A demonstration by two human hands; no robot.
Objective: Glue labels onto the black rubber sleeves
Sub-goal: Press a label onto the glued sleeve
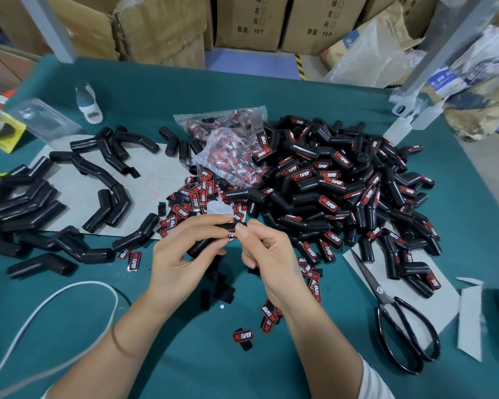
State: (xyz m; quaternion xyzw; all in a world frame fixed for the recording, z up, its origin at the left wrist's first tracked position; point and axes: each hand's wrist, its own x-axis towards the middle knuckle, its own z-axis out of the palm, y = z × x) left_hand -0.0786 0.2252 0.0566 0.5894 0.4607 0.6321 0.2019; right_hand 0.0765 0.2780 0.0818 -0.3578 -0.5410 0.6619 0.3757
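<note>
Black rubber sleeve (203,244) held above the desk's near middle, gripped in left hand (182,254), fingers curled round its body. Red-and-black label (232,234) on sleeve's upper end, pinched and pressed there by right hand (267,254), thumb on top. Small clear glue bottle (217,207) just behind the hands, nozzle up; whether a hand holds it cannot be told.

Loose labels (198,194) scattered just beyond the hands, more near right wrist, one label (242,336) lying alone toward near edge. Clear bag of labels (228,145) behind those, mid-desk. Large heap of labelled sleeves (343,185) right of centre. Unlabelled sleeves (92,174) spread over grey card toward left edge. Black scissors (398,321) near right edge, beside heap, blades pointing to it. White cord (55,306) looping at near left corner. White bottle (88,103) toward far left. Cardboard boxes (251,21) beyond far edge.
</note>
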